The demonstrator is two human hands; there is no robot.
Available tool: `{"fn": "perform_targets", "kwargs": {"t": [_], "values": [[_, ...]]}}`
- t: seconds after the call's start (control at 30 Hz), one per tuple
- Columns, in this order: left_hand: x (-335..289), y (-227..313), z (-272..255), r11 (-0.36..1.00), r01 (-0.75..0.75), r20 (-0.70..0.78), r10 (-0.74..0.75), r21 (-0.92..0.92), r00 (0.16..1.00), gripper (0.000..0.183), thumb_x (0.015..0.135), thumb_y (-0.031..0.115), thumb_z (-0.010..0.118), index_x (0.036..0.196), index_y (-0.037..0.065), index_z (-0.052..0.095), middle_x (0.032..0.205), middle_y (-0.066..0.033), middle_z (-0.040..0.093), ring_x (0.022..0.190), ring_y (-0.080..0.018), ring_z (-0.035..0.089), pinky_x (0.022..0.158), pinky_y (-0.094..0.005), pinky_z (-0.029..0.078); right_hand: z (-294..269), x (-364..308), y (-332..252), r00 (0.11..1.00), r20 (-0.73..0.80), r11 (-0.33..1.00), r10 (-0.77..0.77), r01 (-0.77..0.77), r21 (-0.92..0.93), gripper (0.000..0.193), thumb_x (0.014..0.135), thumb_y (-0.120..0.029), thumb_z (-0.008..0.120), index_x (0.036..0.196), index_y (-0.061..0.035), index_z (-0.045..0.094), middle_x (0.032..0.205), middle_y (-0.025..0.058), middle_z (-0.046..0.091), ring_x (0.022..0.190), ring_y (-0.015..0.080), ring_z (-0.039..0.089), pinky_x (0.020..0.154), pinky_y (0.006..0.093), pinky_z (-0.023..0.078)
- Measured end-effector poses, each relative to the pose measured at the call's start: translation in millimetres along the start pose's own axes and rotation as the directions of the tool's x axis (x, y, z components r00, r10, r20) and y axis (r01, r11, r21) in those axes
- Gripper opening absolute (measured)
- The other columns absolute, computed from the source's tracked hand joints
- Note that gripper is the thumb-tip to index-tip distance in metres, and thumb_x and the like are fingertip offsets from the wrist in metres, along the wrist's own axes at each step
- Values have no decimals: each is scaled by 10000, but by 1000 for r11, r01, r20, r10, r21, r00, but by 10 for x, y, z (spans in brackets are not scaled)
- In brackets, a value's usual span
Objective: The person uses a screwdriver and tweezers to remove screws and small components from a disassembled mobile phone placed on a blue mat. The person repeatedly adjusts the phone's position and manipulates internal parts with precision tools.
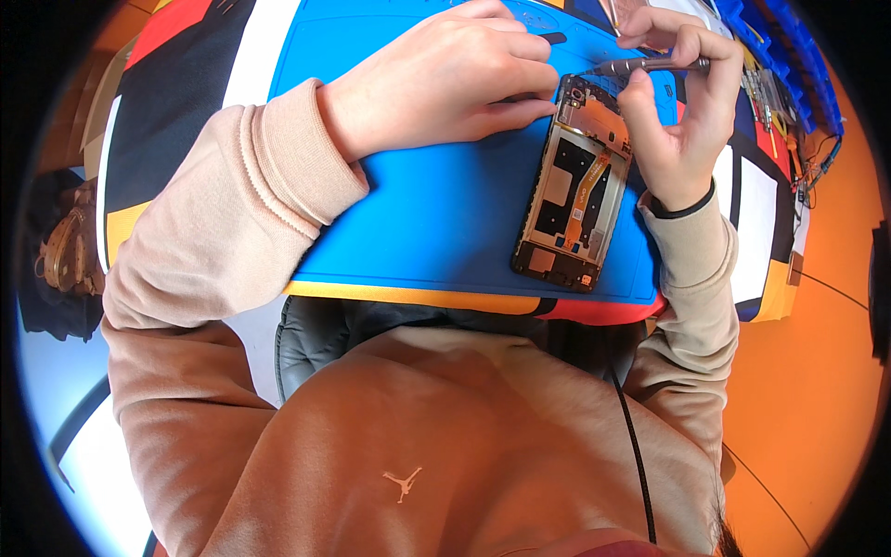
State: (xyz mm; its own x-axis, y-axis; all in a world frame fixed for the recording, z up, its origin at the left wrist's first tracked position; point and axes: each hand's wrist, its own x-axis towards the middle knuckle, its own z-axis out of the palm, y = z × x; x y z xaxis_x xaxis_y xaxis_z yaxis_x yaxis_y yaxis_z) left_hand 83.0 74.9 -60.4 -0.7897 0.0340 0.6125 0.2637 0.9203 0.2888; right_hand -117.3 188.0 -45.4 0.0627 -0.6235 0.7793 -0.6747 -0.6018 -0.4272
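Note:
An opened smartphone (571, 186) lies on the blue mat (418, 213), its inner frame, circuit board and an orange ribbon cable exposed. My right hand (691, 111) is above its upper right side. Between the fingers is a slim grey metal screwdriver (654, 65), its pointed tip to the left, just past the phone's top edge. My left hand (455, 79) rests over the mat to the left of the phone, fingers curled together. Its little finger reaches the phone's upper left edge; whatever the other fingertips hold is hidden. A small dark piece (554, 38) lies beside them.
Blue plastic bins (789, 56) line the far right, with small tools and cables (766, 97) beside them. A cloth (172, 84) with black, white, red and yellow blocks covers the table under the mat. A brown bag (70, 241) is at the left.

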Motion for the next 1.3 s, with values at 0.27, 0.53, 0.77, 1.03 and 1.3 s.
{"fn": "perform_targets", "kwargs": {"t": [0.27, 0.53, 0.77, 1.03, 1.3], "values": [[15, 2, -33, 1000, 9, 49, -11, 25, 999, 88, 898, 150, 690, 857, 92, 640, 828, -63, 543, 799, -254, 569, 779, -355, 433, -164, -12, 13, 996, 82, 996, 32, -25, -86, 299, 949, 61, 636, 1088, -53, 398, 1144, 173, 648, 943, 158, 667, 846, 266, 534], [7, 26, -46, 998, 46, 84, -51, 51, 995, 90, 899, 152, 688, 853, 94, 637, 824, -62, 539, 792, -254, 565, 776, -354, 431, -181, -16, 0, 993, 87, 996, 76, -71, -59, 280, 954, 43, 598, 1142, -34, 405, 1181, 196, 635, 932, 170, 671, 867, 280, 525], [10, -17, -15, 999, 0, 56, -2, 34, 998, 88, 906, 159, 683, 862, 91, 649, 827, -61, 549, 791, -253, 569, 759, -356, 433, -210, -62, 92, 989, 41, 986, 142, -145, 80, 231, 996, 5, 566, 1166, -24, 412, 1189, 196, 635, 879, 160, 649, 796, 272, 548], [20, -12, 38, 981, -8, 15, 5, 195, 1000, 129, 911, 215, 742, 946, 92, 726, 882, -60, 654, 900, -242, 638, 887, -359, 497, -157, -49, 156, 982, -98, 969, 161, -139, 203, 149, 1053, -15, 517, 1170, -30, 428, 1171, 205, 647, 981, 205, 677, 813, 335, 598], [-23, -29, 0, 983, -36, 47, 28, 181, 999, 141, 907, 206, 778, 914, 84, 707, 862, -42, 641, 826, -221, 584, 822, -335, 475, -49, -80, 171, 932, 3, 919, 363, -358, 163, 164, 1080, -83, 521, 1221, 1, 519, 1199, 149, 669, 1127, 196, 669, 978, 331, 573]]}}
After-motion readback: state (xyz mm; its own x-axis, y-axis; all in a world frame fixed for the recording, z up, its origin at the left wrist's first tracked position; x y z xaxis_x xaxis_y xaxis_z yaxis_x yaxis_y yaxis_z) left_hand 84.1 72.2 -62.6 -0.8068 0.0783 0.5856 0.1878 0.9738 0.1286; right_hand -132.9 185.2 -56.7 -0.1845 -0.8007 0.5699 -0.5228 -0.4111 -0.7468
